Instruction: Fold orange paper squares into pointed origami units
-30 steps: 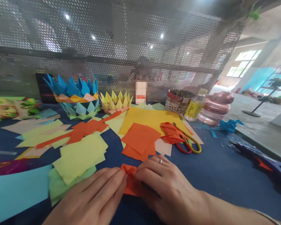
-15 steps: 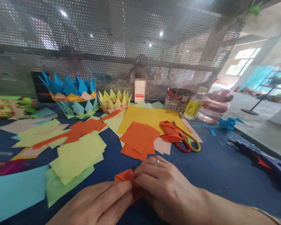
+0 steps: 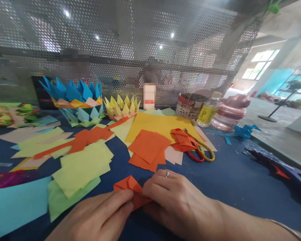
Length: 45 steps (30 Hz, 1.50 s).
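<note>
The folded orange paper [image 3: 130, 191] has swung out to the left since half a second ago, and more of its pointed flap shows now, low on the blue bench [image 3: 228, 182] right in front of the person. The left hand [image 3: 100, 217] has its fingertips pinched together on the paper's near edge, and the right hand [image 3: 177, 201], ring on one finger, has closed over the paper's right end, a touch further forward than before. Nothing else on the bench has shifted: the stack of orange squares [image 3: 147, 149] lies just beyond the hands, scissors [image 3: 203, 154] to its right, pale green squares [image 3: 84, 165] to the left, a glue gun [image 3: 283, 169] far right. A perforated metal screen [image 3: 140, 50] walls off the back, and a bright window [image 3: 263, 60] shows at the right
</note>
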Available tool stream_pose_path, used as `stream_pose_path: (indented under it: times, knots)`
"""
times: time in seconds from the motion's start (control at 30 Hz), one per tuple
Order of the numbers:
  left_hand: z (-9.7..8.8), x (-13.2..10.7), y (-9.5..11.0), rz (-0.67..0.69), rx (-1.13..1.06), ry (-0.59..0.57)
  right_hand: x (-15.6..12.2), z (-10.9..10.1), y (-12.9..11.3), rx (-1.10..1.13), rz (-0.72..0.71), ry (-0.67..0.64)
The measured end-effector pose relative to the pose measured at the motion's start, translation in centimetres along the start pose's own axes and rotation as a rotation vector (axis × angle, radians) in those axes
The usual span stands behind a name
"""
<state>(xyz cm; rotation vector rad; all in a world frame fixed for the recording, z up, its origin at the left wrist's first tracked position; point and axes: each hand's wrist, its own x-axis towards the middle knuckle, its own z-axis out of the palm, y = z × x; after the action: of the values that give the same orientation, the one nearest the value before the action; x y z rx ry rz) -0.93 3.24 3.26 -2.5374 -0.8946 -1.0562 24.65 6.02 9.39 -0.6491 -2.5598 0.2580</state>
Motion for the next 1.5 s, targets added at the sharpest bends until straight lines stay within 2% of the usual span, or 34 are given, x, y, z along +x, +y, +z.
stream_pose_path:
  times: [0.1, 0.2, 0.37, 0.5, 0.67, 0.8, 1.17, 1.37, 1.5]
  knots:
    - [-0.4, 1.1, -0.1, 0.051, -0.010, 0.005, 0.0, 0.0, 0.2, -0.008, 0.025, -0.013]
    - [-0.7, 1.8, 0.1, -0.030, -0.051, -0.049, 0.0, 0.3, 0.4, 0.020, 0.050, -0.012]
    - [-0.8, 2.2, 0.3, -0.220, -0.272, -0.135, -0.1, 0.8, 0.4, 0.114, 0.106, 0.074]
    - [-0.7, 2.3, 0.1, -0.383, -0.395, -0.192, 0.0, 0.7, 0.3, 0.202, 0.228, 0.074]
    - [-0.7, 2.7, -0.2, -0.538, -0.474, -0.259, 0.6, 0.2, 0.0, 0.316, 0.457, 0.012]
    - [-0.6, 2.8, -0.3, -0.616, -0.502, -0.244, 1.0, -0.1, -0.1, 0.309, 0.539, -0.013]
    - [-1.0, 4.7, -0.2, -0.599, -0.488, -0.211, 1.2, 0.2, -0.9, 0.117, 0.549, -0.036]
    - [-1.0, 5.0, 0.0, -0.603, -0.453, -0.204, 1.3, 0.3, -0.8, 0.084, 0.552, -0.054]
    - [-1.0, 5.1, 0.1, -0.581, -0.426, -0.158, 1.3, 0.3, -0.8, 0.079, 0.542, -0.061]
